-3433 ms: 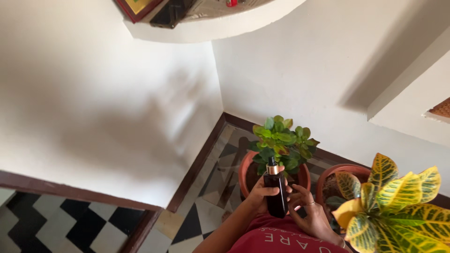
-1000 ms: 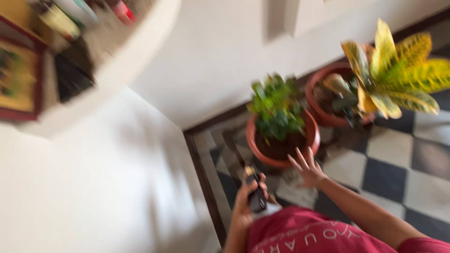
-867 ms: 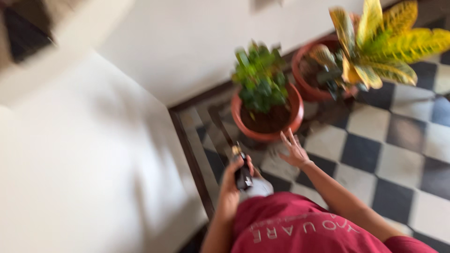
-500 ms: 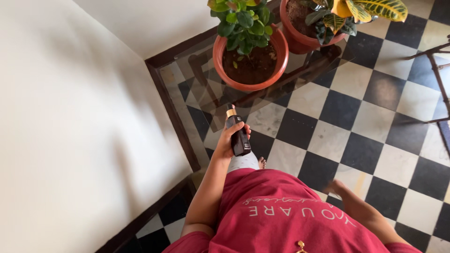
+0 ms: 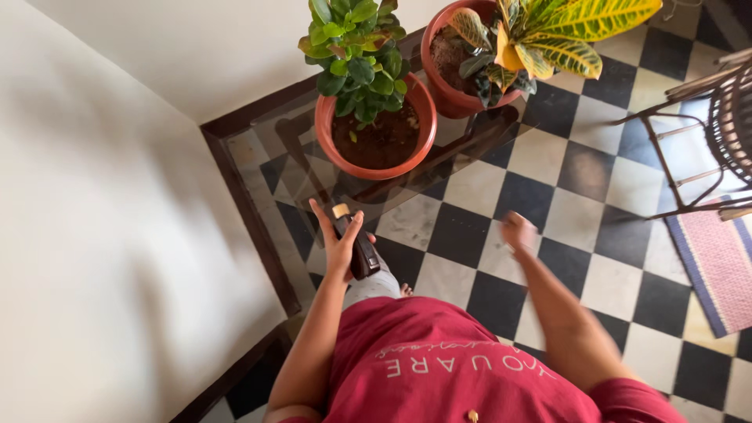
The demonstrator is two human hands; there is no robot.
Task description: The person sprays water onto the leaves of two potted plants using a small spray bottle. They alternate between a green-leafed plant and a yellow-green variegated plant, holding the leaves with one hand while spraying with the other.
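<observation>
My left hand (image 5: 335,249) is shut on a small dark bottle (image 5: 362,252) with a pale cap, held just in front of a glass-topped low table (image 5: 270,145). On that table stand a terracotta pot (image 5: 327,149) with a leafy green plant (image 5: 352,47) and a second red pot (image 5: 440,88) with a yellow-green croton (image 5: 564,31). My right hand (image 5: 518,233) hangs blurred over the checkered floor, apart from the table, with nothing visible in it; its fingers are too blurred to read. My red shirt fills the bottom.
White walls close in on the left and back, with a dark skirting (image 5: 247,211) along the floor. A dark metal wire chair (image 5: 709,117) stands at the right, beside a pink striped rug (image 5: 721,266). Black and white tiles (image 5: 533,164) cover the floor.
The view has tipped down from the wall and shelf to the floor. My right hand has left the pot's rim and dropped away. The bottle stays in my left hand.
</observation>
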